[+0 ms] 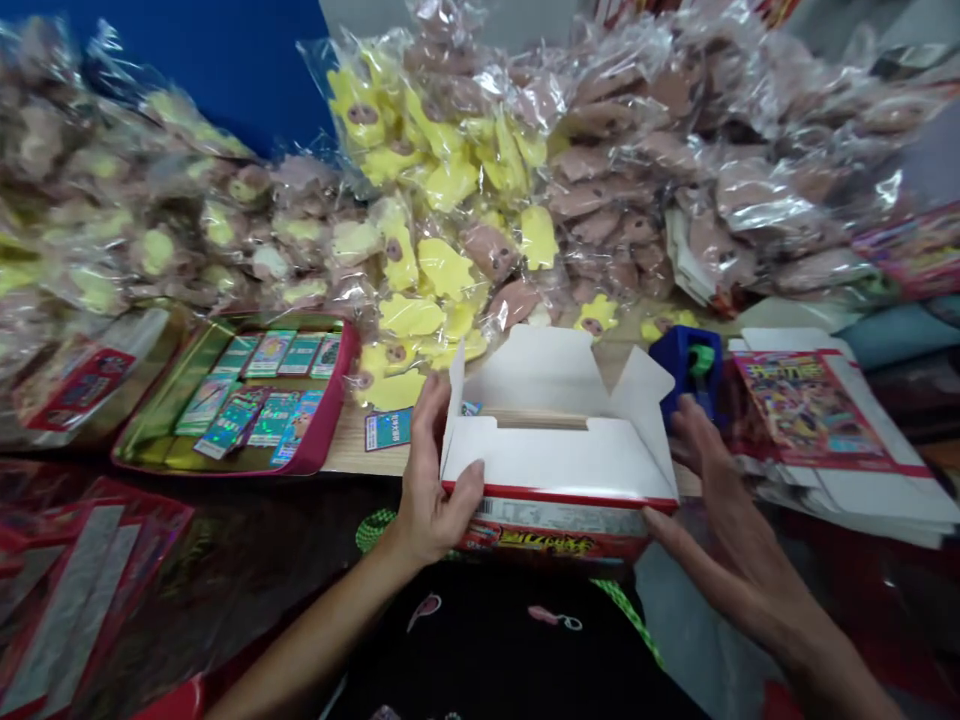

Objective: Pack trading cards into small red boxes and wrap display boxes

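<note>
Left hand [439, 490] grips carton [559, 530] (white flaps [525, 370] open).

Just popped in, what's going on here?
A person is handling a carton at the table's edge. The left hand grips its left side, while the right hand is spread open at its right front corner. The carton's top isn't closed: flaps stand up at the back and right. A tray of cards sits to the left, and bagged yellow and brown figures are heaped behind.
</note>
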A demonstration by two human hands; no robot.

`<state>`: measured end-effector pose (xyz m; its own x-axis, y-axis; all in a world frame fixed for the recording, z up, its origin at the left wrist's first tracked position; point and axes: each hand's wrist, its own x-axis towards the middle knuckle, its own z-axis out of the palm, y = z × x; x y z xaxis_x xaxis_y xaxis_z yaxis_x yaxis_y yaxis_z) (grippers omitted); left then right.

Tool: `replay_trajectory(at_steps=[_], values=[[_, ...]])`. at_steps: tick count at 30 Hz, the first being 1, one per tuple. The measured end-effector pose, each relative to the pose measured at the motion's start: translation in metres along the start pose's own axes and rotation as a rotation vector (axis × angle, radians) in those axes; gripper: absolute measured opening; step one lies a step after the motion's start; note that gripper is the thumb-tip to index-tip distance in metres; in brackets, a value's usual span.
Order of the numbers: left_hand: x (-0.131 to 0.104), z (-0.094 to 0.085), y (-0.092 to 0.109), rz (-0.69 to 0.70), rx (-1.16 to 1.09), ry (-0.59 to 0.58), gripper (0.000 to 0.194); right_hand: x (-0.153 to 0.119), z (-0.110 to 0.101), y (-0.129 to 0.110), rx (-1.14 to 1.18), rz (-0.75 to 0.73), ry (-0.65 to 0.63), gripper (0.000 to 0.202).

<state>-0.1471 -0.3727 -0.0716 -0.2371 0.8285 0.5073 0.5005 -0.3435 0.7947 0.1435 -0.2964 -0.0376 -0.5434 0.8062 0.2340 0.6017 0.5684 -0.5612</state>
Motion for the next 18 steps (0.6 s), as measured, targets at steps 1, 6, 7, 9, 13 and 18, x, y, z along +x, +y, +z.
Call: replay_trajectory(at_steps=[1, 6, 7, 9, 13, 18], values=[[0.000, 0.002, 0.000, -0.044, -0.050, -0.023, 0.077, 0.003, 0.001, 0.004, 0.064, 0.024, -0.015, 0.079], [0.015, -0.014, 0.003, 0.005, 0.035, -0.413, 0.057, 0.024, -0.003, 0.014, 0.153, -0.198, -0.251, 0.059], [0.022, -0.020, 0.006, 0.019, 0.090, -0.533, 0.050, 0.030, -0.006, 0.014, 0.122, -0.263, -0.324, 0.054], [0.036, -0.031, 0.013, 0.013, 0.203, -0.745, 0.041, 0.039, -0.013, 0.012, 0.070, -0.347, -0.451, 0.047], [0.059, -0.036, 0.016, -0.068, 0.151, -0.827, 0.045, 0.046, -0.018, 0.016, 0.151, -0.200, -0.531, 0.046], [0.067, -0.009, -0.021, -0.457, -0.149, -0.224, 0.039, 0.044, 0.012, 0.046, 0.589, 0.315, -0.005, 0.046]])
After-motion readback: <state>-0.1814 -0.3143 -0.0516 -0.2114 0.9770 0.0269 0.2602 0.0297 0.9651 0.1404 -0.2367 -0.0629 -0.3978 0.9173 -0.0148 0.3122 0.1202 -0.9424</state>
